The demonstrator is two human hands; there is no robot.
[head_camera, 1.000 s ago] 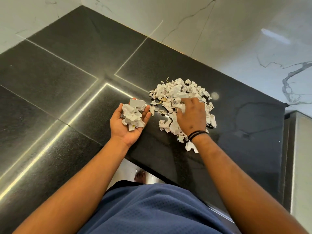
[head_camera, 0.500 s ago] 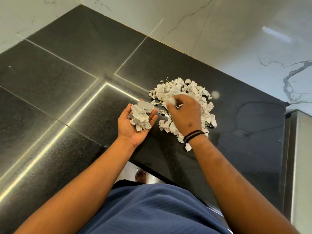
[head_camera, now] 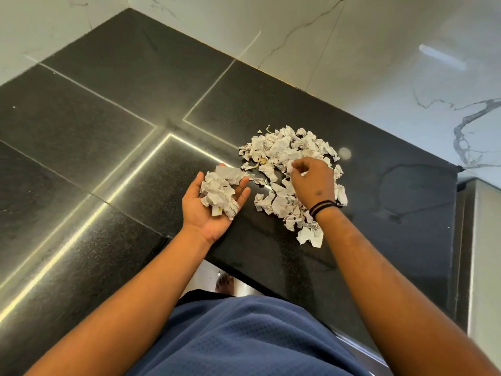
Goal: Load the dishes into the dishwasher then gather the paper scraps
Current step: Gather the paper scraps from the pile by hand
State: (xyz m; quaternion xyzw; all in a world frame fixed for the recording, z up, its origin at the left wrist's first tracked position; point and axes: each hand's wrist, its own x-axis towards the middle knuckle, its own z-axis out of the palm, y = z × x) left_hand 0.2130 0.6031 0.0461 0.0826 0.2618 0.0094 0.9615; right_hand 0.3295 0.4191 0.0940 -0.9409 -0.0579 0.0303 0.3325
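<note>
A heap of crumpled white paper scraps lies on the black stone counter. My left hand is held palm up just left of the heap. A small mound of gathered scraps rests on its palm and fingers, which are nearly straight. My right hand, with a black band at the wrist, hovers over the middle of the heap. Its fingertips are curled together and pinch a few scraps. No dishes or dishwasher are in view.
A white marble wall rises behind the counter. The counter's front edge runs just below my hands, with pale floor and a bare foot under it. A steel-coloured surface stands at the right edge.
My right hand, which lay spread on the heap, has curled its fingers and pinched up scraps. My left hand has stayed palm up with its load, shifting only slightly.
</note>
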